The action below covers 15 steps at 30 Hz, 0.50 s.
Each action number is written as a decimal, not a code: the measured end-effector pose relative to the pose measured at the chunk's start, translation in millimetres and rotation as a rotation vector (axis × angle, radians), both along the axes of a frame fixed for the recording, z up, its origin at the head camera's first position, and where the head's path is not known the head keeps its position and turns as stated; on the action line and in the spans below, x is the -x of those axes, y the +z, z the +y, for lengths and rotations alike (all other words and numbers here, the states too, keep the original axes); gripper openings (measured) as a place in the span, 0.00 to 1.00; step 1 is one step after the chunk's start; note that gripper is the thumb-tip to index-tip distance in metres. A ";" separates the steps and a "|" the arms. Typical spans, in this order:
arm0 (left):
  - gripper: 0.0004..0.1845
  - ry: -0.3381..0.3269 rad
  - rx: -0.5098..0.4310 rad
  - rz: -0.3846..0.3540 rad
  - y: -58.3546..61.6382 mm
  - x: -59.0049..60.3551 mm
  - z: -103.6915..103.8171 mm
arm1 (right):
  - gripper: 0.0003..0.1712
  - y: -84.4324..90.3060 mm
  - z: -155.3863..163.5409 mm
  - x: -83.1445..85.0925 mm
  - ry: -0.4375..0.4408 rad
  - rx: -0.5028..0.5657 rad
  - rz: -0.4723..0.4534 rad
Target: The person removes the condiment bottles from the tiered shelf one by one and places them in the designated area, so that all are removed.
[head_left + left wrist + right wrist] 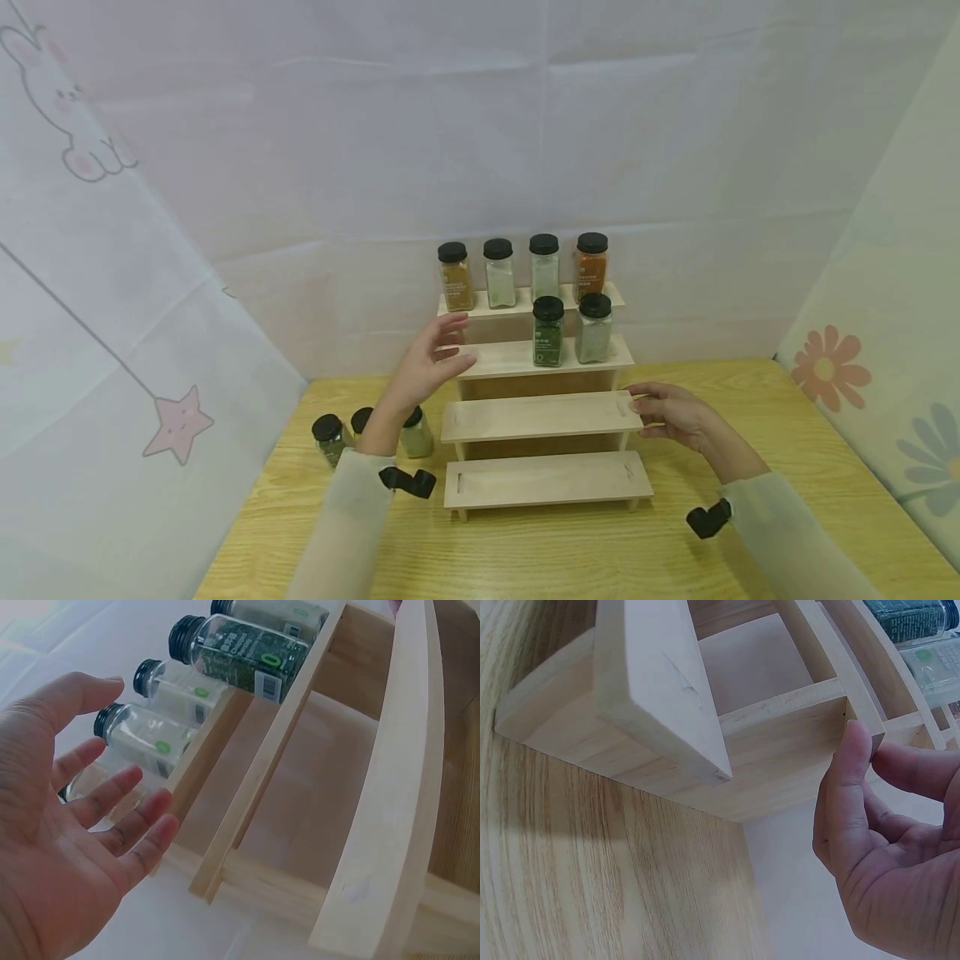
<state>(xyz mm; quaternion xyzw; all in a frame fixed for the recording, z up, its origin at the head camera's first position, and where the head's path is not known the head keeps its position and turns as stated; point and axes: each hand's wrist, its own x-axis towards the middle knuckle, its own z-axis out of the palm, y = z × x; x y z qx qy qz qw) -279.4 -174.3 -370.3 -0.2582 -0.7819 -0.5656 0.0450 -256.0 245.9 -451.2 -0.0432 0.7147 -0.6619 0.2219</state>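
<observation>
A four-tier wooden spice rack (542, 417) stands on the table. My right hand (678, 418) is at the right end of its second tier from the bottom, and the right wrist view shows the thumb and a finger (915, 769) pinching the board's corner. Beside the left end of the upper tiers is my left hand (424, 367), empty, its fingers apart and loosely bent. On the tier nearest it stand a green herb jar (548, 340) and a pale spice jar (594, 337), both toward the right. Along the top tier is a row of several jars, including an orange-red one (591, 271).
Black-capped jars, among them a dark one (328, 437) and a pale green one (417, 437), stand on the wooden table (525, 554) left of the rack, partly behind my left forearm. A white cloth backdrop (375, 167) rises right behind the rack.
</observation>
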 end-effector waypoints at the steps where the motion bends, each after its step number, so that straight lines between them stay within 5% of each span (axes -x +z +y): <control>1: 0.34 -0.006 -0.006 0.001 0.3 0.8 2.1 | 0.40 -0.1 0.1 0.1 0.001 0.001 0.001; 15: 0.36 -0.062 -0.067 -0.044 1.5 12.9 32.4 | 0.39 -3.7 1.4 2.8 0.005 0.016 -0.012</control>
